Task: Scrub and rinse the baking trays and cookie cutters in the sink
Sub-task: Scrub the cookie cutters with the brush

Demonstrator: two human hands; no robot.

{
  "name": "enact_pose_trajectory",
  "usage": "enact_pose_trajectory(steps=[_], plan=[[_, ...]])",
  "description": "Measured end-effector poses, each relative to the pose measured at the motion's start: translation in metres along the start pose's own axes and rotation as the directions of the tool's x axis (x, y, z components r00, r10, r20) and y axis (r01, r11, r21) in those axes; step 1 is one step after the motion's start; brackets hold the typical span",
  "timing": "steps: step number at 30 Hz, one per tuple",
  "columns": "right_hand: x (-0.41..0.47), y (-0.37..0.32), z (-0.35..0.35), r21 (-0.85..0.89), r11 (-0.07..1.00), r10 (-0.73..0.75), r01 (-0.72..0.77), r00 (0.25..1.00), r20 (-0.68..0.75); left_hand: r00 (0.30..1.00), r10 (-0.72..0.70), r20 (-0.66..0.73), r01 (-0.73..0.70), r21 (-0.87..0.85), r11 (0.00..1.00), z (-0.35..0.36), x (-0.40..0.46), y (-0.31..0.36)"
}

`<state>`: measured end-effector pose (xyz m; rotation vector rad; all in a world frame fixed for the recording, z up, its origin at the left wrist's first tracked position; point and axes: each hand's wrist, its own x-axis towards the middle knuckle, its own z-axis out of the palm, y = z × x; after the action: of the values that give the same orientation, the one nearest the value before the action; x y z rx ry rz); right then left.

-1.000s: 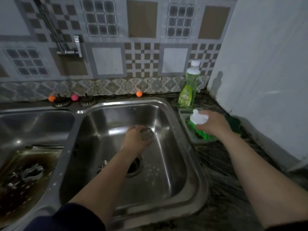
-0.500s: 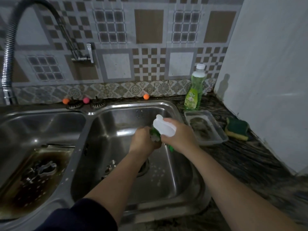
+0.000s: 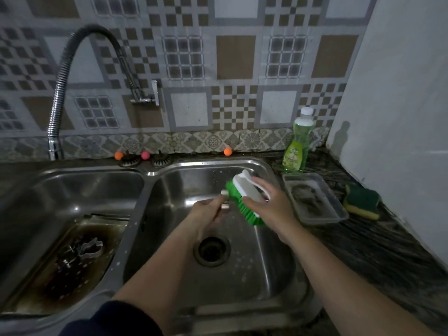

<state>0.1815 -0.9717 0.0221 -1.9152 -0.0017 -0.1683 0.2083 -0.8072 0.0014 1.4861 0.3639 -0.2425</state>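
Note:
Over the right sink basin [image 3: 274,275], my left hand [image 3: 206,214] pinches a small metal cookie cutter [image 3: 225,199]. My right hand [image 3: 271,204] grips a scrub brush [image 3: 244,197] with a white handle and green bristles, and the bristles press against the cutter. In the left basin [image 3: 72,190] lies a dirty, browned baking tray [image 3: 38,287] with several metal cookie cutters [image 3: 91,248] on it. Most of the held cutter is hidden by my fingers and the brush.
A small grimy tray [image 3: 315,198] sits on the dark counter right of the sink, with a green and yellow sponge [image 3: 362,201] beside it. A green dish soap bottle [image 3: 297,144] stands at the back. The flexible faucet [image 3: 63,93] arches over the left basin. Drain [image 3: 212,249] lies below my hands.
My right hand lifted the brush from the small tray on the counter and brought it left over the basin against the cutter in my left hand. The view tilted up.

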Motion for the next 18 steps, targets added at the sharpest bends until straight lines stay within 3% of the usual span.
enact_pose_trajectory(steps=[2, 5, 14, 18], plan=[[-0.004, 0.002, 0.013, -0.059, 0.996, -0.063, 0.064, 0.998, 0.019, 0.979, -0.032, 0.2, 0.089, -0.288, 0.954, 0.003, -0.008, 0.006], [0.001, -0.004, 0.024, -0.094, 0.987, -0.134, 0.132, 0.991, -0.014, 0.951, 0.01, 0.308, 0.138, -0.455, 0.88, 0.002, -0.013, 0.012], [0.0, -0.012, 0.025, -0.156, 0.962, -0.229, 0.225, 0.973, -0.009, 0.951, 0.065, 0.301, 0.091, -0.477, 0.874, -0.014, 0.0, 0.015], [0.002, -0.016, 0.023, -0.129, 0.972, -0.198, 0.195, 0.98, -0.012, 0.919, 0.113, 0.378, 0.091, -0.482, 0.872, -0.022, 0.002, 0.015]])
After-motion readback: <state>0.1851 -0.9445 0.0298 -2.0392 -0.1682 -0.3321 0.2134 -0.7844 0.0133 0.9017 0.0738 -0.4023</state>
